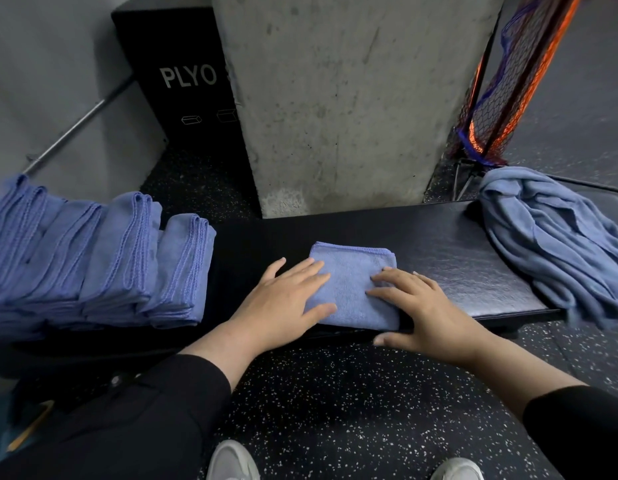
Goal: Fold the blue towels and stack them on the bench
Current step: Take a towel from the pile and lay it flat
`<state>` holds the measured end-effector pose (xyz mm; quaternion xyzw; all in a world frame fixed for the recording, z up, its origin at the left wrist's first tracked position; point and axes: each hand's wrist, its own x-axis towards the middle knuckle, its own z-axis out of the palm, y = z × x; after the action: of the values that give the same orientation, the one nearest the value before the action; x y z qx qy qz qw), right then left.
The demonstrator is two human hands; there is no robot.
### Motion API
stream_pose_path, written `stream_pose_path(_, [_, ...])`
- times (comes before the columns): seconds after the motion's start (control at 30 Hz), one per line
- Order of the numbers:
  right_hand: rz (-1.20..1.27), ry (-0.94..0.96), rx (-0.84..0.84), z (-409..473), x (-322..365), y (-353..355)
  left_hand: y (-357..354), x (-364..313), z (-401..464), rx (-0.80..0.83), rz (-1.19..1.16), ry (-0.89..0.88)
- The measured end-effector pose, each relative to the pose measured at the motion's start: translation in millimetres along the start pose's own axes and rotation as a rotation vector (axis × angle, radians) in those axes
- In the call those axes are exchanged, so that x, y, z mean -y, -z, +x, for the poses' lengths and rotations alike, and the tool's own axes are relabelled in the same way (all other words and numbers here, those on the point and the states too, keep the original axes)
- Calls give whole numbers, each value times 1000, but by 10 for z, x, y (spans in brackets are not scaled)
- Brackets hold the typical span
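Note:
A small folded blue towel [352,282] lies flat on the black bench [456,258], near its front edge. My left hand [283,303] presses on the towel's left side with straight, spread fingers. My right hand [421,306] rests on its right side, fingers flat on the cloth and thumb hanging over the bench's front edge. Several folded blue towels [93,258] stand in a leaning row at the bench's left end. A loose heap of unfolded blue towels [556,244] lies at the right end, draping over the edge.
A concrete pillar [335,98] rises just behind the bench. A black plyo box [183,84] and a metal bar [79,123] are at the back left. Orange and blue netting [508,81] hangs at the back right. Speckled rubber floor [335,410] and my shoes are below.

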<state>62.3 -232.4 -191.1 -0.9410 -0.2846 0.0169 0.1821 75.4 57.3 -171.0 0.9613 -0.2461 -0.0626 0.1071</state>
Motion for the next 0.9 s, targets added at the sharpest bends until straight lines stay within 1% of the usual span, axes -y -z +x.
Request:
stream_pose_path(0.07, [-7, 10, -34, -25, -3, -45, 14, 17, -37, 5, -8, -38])
stream_pose_path(0.17, [83, -19, -124, 9, 61, 5, 30, 45, -55, 35, -31, -58])
stream_pose_path(0.23, [101, -78, -160, 45, 102, 93, 35, 48, -50, -5, -59, -77])
stream_pose_path(0.3, [158, -158, -154, 58, 114, 181, 42, 35, -44, -81, -98, -80])
stream_pose_path(0.37, [206, -191, -115, 53, 105, 258, 87, 6, -41, -120, -229, 0])
stream_pose_path(0.43, [216, -181, -47, 52, 122, 319, 141, -28, -25, -103, -362, 103])
stream_pose_path(0.47, [224, -194, -26, 58, 131, 340, 165, -44, -9, -101, -382, 136])
stream_pose_path(0.6, [308, -338, -100, 166, 117, 386, 244, -144, 143, -176, -488, 243])
stream_pose_path(0.73, [343, -418, -194, 331, 99, 354, 214, -164, 314, -242, -661, 371])
stream_pose_path(0.77, [312, -415, -238, 363, 91, 331, 201, -161, 344, -259, -701, 392])
stream_pose_path(0.83, [132, -325, -352, 426, 56, 255, 186, -160, 391, -305, -710, 423])
stream_pose_path(0.9, [-64, -224, -421, 471, 45, 170, 184, -184, 417, -332, -609, 413])
